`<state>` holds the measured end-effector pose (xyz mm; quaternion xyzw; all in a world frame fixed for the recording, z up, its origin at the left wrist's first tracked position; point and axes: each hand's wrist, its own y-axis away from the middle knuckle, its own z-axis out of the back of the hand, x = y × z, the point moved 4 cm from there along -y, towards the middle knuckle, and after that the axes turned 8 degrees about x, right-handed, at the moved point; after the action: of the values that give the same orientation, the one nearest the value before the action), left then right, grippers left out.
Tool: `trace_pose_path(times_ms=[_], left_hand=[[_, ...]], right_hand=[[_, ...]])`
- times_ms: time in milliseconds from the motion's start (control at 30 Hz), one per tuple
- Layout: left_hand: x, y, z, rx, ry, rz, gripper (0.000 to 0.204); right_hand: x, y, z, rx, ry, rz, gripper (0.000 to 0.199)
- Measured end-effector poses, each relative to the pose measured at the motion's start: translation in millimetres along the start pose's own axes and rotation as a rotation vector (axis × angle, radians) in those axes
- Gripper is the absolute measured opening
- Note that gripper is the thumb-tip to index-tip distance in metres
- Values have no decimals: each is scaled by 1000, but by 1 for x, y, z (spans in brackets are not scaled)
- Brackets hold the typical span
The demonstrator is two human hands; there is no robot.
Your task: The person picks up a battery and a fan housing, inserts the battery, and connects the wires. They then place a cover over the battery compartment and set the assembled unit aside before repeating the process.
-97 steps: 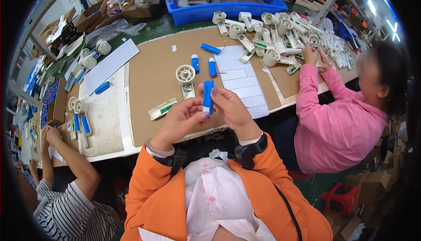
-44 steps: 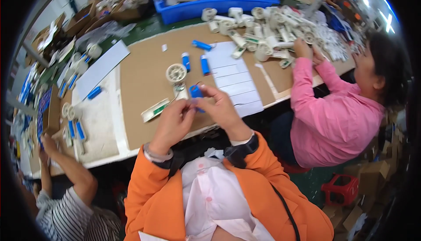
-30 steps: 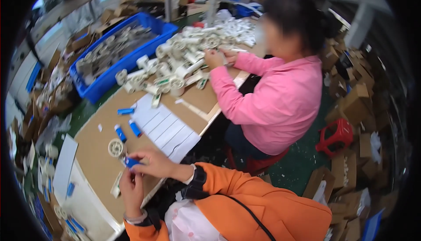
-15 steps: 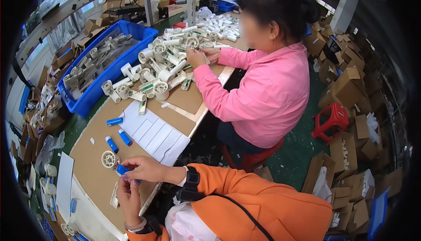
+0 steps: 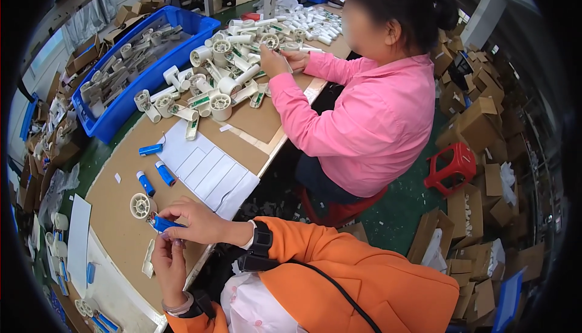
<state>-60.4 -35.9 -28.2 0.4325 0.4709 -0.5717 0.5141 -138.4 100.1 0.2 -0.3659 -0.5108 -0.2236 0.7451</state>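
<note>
The blue cylinder (image 5: 163,223) sat pinched between both our hands, just beside the white spoked reel (image 5: 140,205) that lay flat on the brown table (image 5: 121,254). Our right hand (image 5: 197,222) came at the reel from the side away from it, fingers closed over the cylinder's far end; our left hand (image 5: 170,264) reached up from below the reel, its fingertips closed on the nearer end. Both hands were clamped on the piece and close together — nearly touching. The cylinder's long axis ran roughly level, pointing toward the reel, so its free end was almost against the reel's rim; whether it touched we could not tell. Our right hand was the nearer to the reel.

Beyond the reel lay two more blue cylinders (image 5: 154,178), then a white divided sheet (image 5: 206,172). A small white-and-green strip (image 5: 148,259) lay below the reel. Farther off, a person in a pink top (image 5: 376,114) handled a heap of white reels (image 5: 224,84) beside a blue bin (image 5: 145,78).
</note>
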Motion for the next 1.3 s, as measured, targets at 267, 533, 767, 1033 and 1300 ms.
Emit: trace_pose_path(times_ms=[267,533,767,1033,1300], left_hand=[[-10,0,-3,46,78,177,17],[-8,8,6,-35,-86,135,15],[-17,-6,-6,18,-59,83,7],[-26,3,-8,53,142,91,7],[-28,2,-7,75,150,126,8]], right_hand=[[-1,3,1,-27,96,48,35],[-13,-1,-15,11,-34,37,35],[-18,3,7,83,-628,-281,31],[-20,4,1,60,-634,-247,33],[-17,3,2,65,-590,-259,33]])
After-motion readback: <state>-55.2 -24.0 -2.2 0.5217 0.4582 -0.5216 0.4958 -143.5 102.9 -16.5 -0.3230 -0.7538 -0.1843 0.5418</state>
